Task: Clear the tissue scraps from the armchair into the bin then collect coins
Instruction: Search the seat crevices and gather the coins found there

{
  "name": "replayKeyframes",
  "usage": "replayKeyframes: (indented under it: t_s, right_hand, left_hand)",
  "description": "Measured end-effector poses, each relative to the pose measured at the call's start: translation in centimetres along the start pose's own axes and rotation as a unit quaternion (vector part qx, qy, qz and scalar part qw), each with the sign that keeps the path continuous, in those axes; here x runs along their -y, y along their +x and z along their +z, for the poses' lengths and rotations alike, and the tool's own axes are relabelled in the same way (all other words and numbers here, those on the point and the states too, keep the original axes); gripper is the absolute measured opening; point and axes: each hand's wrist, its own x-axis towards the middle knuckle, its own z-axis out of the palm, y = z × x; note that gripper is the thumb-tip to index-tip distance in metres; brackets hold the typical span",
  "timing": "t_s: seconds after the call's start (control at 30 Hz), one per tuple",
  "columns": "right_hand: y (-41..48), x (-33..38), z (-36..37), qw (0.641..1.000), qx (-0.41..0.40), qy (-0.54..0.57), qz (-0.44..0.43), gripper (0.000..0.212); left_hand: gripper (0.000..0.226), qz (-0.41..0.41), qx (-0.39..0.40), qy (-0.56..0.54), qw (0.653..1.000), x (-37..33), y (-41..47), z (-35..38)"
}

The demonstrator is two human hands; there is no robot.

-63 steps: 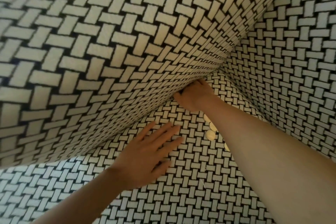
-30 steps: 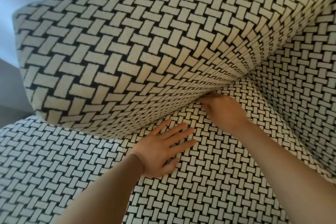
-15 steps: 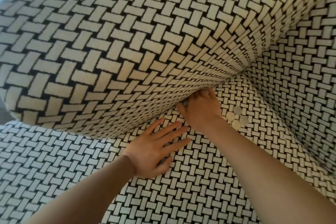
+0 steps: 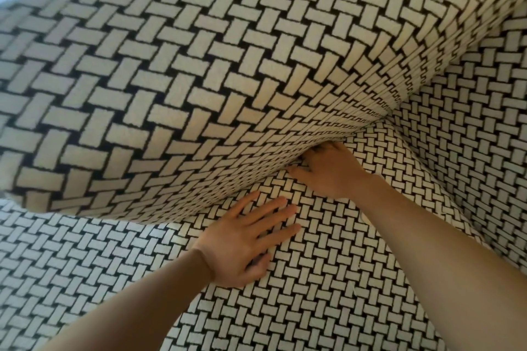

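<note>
Your left hand [image 4: 245, 239] lies flat and wide on the armchair seat [image 4: 328, 293] in the middle of the frame, likely to steady you. Your right hand [image 4: 330, 174] reaches under the lifted cushion [image 4: 199, 80]. Its fingers are hidden, so I cannot tell its grip. A pale edge [image 4: 363, 217], maybe a coin, peeks beside your right arm.

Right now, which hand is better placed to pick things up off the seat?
Left. The left hand lies flat and empty on the seat, while the right hand is wedged under the lifted cushion, apparently propping it; freeing it would likely drop the cushion.
</note>
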Motion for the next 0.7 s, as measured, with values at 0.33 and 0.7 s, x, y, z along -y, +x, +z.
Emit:
replayKeyframes:
  t_s: [0.33,0.7]
  right_hand:
    - [0.7,3.6,-0.3,0.994,0.048,-0.053,0.085,0.071]
    - [2.5,3.2,-0.8,0.992,0.089,0.013,0.086,0.082]
  left_hand:
    - [0.063,-0.005,0.013,0.005,1.000,0.0,0.0,0.0]
    - [0.062,-0.007,0.005,-0.002,1.000,-0.1,0.0,0.0]
